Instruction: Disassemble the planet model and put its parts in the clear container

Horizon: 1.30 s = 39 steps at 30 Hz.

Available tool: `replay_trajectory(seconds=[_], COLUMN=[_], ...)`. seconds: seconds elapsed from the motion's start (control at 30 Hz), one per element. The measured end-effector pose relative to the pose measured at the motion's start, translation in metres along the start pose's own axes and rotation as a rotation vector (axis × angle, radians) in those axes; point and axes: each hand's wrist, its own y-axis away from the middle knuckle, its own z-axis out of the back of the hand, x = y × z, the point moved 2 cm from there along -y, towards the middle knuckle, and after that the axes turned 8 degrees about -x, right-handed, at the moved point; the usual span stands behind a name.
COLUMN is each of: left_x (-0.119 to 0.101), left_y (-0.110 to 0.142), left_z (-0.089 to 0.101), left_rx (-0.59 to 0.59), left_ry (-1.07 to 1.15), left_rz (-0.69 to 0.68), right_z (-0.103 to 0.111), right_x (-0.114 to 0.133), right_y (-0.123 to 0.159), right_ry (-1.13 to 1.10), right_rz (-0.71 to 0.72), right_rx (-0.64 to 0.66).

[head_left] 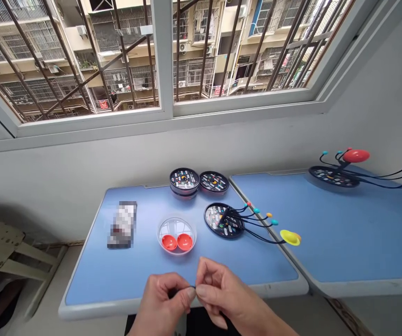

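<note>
The tiny slender piece (193,287) was dark. Two hemispherical plastic shells (185,242) were bright orange-red, the round plastic bowl (177,226) colourless and transparent. The rectangular tabletop (134,266) was light blue with a pale grey edge. The round flat disc (216,224) was black with multicoloured print and white labels; its small balls (274,222) were red, teal and orange, its larger ringed ball (289,237) yellow.
</note>
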Motion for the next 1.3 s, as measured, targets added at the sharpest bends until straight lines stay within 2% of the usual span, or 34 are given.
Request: replay_trajectory(seconds=[0.1, 0.17, 0.2, 0.27, 0.37, 0.43, 0.53, 0.67, 0.8, 0.93, 1.0, 1.07, 1.17, 1.2, 1.23, 1.3], left_x=[-0.001, -0.008, -0.012, -0.018, -0.021, -0.018, -0.011, -0.004, 0.0, -0.004, -0.01, -0.016, -0.022, -0.022, -0.021, -0.021], left_y=[0.0, -0.007, -0.013, -0.032, -0.067, -0.089, -0.113, -0.125, -0.128, -0.125, -0.117, -0.104, -0.088, -0.087, -0.089, -0.099], left_z=[0.016, 0.03, 0.036, 0.043, 0.04, 0.033, 0.023, 0.02, 0.023, 0.023, 0.016, 0.001, -0.037, -0.051, -0.065, -0.088], left_rx=[-0.224, -0.394, -0.434, -0.419, -0.33, -0.291, -0.247, -0.186, -0.17, -0.215, -0.242, -0.245, -0.173, -0.14, -0.138, -0.165], left_ry=[0.046, 0.038, 0.003, -0.108, -0.356, -0.515, -0.645, -0.761, -0.815, -0.804, -0.77, -0.722, -0.589, -0.495, -0.418, -0.366], left_rz=[-0.022, -0.082, -0.116, -0.177, -0.309, -0.407, -0.488, -0.548, -0.565, -0.57, -0.571, -0.579, -0.535, -0.463, -0.403, -0.364], right_z=[0.002, 0.006, 0.009, 0.015, 0.026, 0.033, 0.042, 0.047, 0.046, 0.043, 0.048, 0.061, 0.088, 0.097, 0.105, 0.116], right_x=[0.004, 0.01, 0.015, 0.024, 0.036, 0.039, 0.038, 0.033, 0.027, 0.032, 0.046, 0.068, 0.104, 0.115, 0.123, 0.132], right_y=[0.004, 0.006, 0.004, -0.004, -0.03, -0.052, -0.079, -0.096, -0.098, -0.082, -0.069, -0.056, -0.046, -0.046, -0.048, -0.053], right_ry=[-0.081, -0.013, 0.076, 0.366, 0.862, 1.018, 1.113, 1.224, 1.304, 1.388, 1.439, 1.503, 1.622, 1.665, 1.708, 1.785], right_rz=[0.039, 0.098, 0.132, 0.237, 0.501, 0.608, 0.657, 0.698, 0.712, 0.718, 0.719, 0.713, 0.654, 0.616, 0.572, 0.483], right_rx=[-0.072, -0.13, -0.156, -0.222, -0.361, -0.41, -0.436, -0.442, -0.427, -0.405, -0.41, -0.442, -0.527, -0.533, -0.527, -0.485])
